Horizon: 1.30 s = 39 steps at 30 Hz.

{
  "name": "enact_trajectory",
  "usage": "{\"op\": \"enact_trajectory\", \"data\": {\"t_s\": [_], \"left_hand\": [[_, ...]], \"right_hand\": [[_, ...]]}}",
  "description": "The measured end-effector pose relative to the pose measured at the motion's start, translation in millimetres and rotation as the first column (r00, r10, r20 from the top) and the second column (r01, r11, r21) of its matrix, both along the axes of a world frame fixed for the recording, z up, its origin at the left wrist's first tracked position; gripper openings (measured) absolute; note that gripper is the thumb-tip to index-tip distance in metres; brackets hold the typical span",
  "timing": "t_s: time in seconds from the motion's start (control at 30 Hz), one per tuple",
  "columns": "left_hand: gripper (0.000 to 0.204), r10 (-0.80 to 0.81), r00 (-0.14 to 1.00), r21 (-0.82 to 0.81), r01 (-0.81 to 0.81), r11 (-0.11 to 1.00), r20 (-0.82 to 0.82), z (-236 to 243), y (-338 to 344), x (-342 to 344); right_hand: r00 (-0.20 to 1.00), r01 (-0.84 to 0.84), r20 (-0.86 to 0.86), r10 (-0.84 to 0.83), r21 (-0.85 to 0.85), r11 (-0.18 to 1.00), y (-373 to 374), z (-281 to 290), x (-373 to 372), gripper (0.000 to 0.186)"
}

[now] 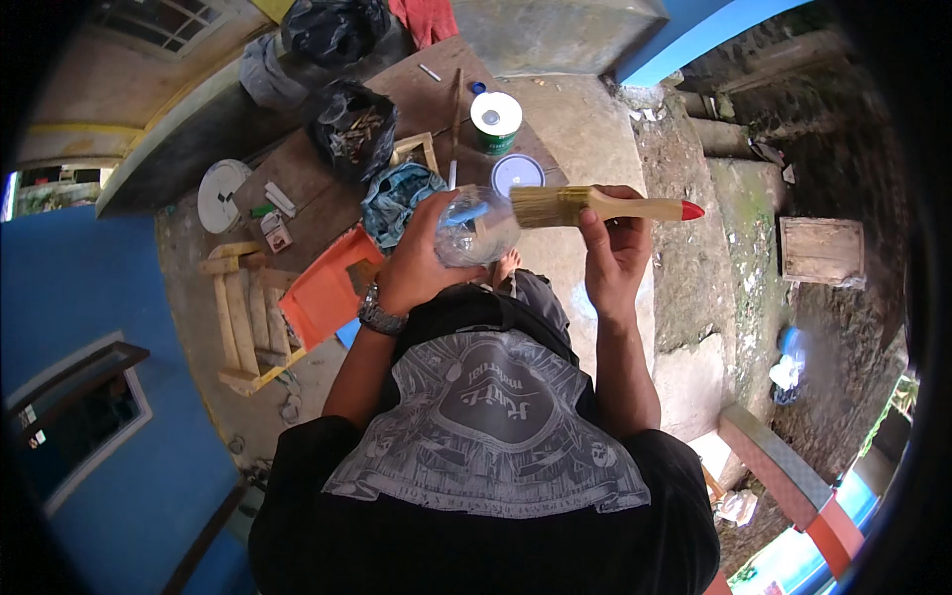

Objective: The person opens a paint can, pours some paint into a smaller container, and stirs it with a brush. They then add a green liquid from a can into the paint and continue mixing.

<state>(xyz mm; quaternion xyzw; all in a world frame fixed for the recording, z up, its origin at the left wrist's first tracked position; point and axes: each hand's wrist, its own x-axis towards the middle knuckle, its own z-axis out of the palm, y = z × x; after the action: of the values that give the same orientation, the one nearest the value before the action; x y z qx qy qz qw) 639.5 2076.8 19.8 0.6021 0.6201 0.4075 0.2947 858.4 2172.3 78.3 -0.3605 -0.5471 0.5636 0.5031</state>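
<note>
My left hand [415, 260] is wrapped round a clear plastic container [476, 236], rounded like the cut end of a bottle. In my right hand [617, 248] is a wide paintbrush [640, 208], its pale wooden handle tipped in red. The brush lies level, its light bristles pointing left against or just at the container's side; whether they touch I cannot tell. Both hands are in front of my body, over the near edge of a brown board table [426, 84]. Beyond them stand a white and green tub [496, 121] and a round lid [518, 175].
On the table lie a black plastic bag [349, 134], a bluish cloth [397, 203] and a thin stick [457, 104]. An orange plastic tray [322, 288] and a wooden frame [238, 317] are at the left. A blue wall [89, 288] bounds the left side; a wooden board [822, 250] lies at the far right.
</note>
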Motion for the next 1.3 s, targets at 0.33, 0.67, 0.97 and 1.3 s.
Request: {"op": "enact_trajectory", "data": {"t_s": [0.33,0.67,0.97,1.3], "left_hand": [[0.108,0.037,0.999,-0.206,-0.035,0.978,0.007,-35,-19,-3],[0.11,0.405,0.897,-0.305,-0.341,0.889,0.176,-72,-55,4],[0.107,0.615,0.749,-0.347,-0.524,0.778,0.248,-64,-62,40],[0.103,0.841,0.514,-0.399,-0.745,0.534,0.165,-69,-79,34]], "right_hand": [[0.978,0.197,-0.009,-0.21,-0.308,0.931,11,-40,18,0.033],[0.986,0.008,0.157,0.058,-0.389,0.921,62,-66,33,0.03],[0.654,-0.498,0.675,0.341,0.044,0.866,163,-122,-142,0.034],[0.186,-0.772,0.945,0.269,-0.029,0.635,230,-233,-275,0.033]]}}
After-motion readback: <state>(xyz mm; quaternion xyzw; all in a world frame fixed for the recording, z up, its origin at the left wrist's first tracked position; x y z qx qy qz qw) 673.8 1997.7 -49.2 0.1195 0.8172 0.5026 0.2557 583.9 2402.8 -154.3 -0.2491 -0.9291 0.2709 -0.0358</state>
